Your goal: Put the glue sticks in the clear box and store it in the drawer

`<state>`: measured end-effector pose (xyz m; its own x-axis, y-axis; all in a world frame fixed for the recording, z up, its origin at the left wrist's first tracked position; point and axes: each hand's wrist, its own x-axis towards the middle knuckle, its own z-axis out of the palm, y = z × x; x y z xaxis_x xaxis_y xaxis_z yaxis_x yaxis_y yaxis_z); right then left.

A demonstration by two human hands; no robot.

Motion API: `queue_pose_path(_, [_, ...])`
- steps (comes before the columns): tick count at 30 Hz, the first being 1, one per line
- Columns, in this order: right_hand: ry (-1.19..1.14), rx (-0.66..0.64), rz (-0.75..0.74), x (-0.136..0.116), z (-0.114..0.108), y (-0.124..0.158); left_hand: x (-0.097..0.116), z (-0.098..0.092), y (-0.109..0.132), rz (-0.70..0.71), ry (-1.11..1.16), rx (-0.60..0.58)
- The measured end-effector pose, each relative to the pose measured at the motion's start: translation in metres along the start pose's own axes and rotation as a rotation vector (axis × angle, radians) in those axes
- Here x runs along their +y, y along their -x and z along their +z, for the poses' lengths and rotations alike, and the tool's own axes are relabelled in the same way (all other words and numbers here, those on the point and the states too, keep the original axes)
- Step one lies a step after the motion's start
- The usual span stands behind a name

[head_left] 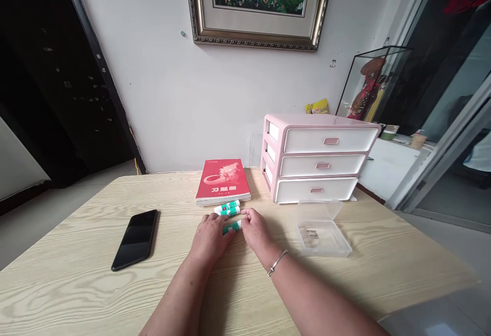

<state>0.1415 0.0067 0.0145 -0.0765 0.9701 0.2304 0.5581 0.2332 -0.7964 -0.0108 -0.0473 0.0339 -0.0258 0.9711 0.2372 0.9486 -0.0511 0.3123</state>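
Observation:
Three green-and-white glue sticks lie on the wooden table in front of the red book (223, 180). The back glue stick (231, 205) and the middle glue stick (232, 211) lie side by side, close to the book. Nearest me, the front glue stick (231, 227) is between my hands. My left hand (210, 236) is closed on its left end, the fingertips reaching toward the middle stick. My right hand (257, 229), with a bracelet at the wrist, has its fingers curled at the white right end of the front stick.
A black phone (135, 240) lies on the table (76, 285) at the left. On the right are an open clear plastic box (326, 241) and, behind it, a pink-and-white drawer unit (318, 164) against the wall.

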Motion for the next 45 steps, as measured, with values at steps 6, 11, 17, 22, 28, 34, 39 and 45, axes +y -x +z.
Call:
queue_pose_path(6, [0.003,-0.088,-0.273,-0.002,-0.010,0.016,0.009,-0.015,0.006,-0.054,0.013,-0.072])
queue_pose_path(11, [-0.054,-0.116,-0.389,-0.012,-0.017,0.020,0.017,-0.029,0.011,-0.160,0.415,0.098])
queue_pose_path(17, [-0.287,-0.288,-0.354,-0.020,-0.021,0.027,0.018,-0.023,0.011,0.028,0.783,0.216])
queue_pose_path(22, [-0.275,-0.228,-0.190,-0.020,-0.029,0.025,0.020,-0.015,0.011,0.047,0.498,0.148])
queue_pose_path(28, [-0.187,-0.128,-0.116,-0.015,-0.031,0.016,0.036,-0.012,0.016,0.099,0.146,-0.089])
queue_pose_path(34, [-0.284,-0.155,-0.022,-0.021,-0.024,0.016,0.041,-0.025,0.017,0.104,0.357,-0.196])
queue_pose_path(39, [-0.365,-0.178,-0.062,-0.027,-0.026,0.017,0.038,-0.034,0.019,0.136,0.636,-0.295])
queue_pose_path(45, [-0.264,-0.062,-0.159,-0.006,-0.053,-0.006,0.026,-0.041,0.026,-0.071,1.011,-0.450])
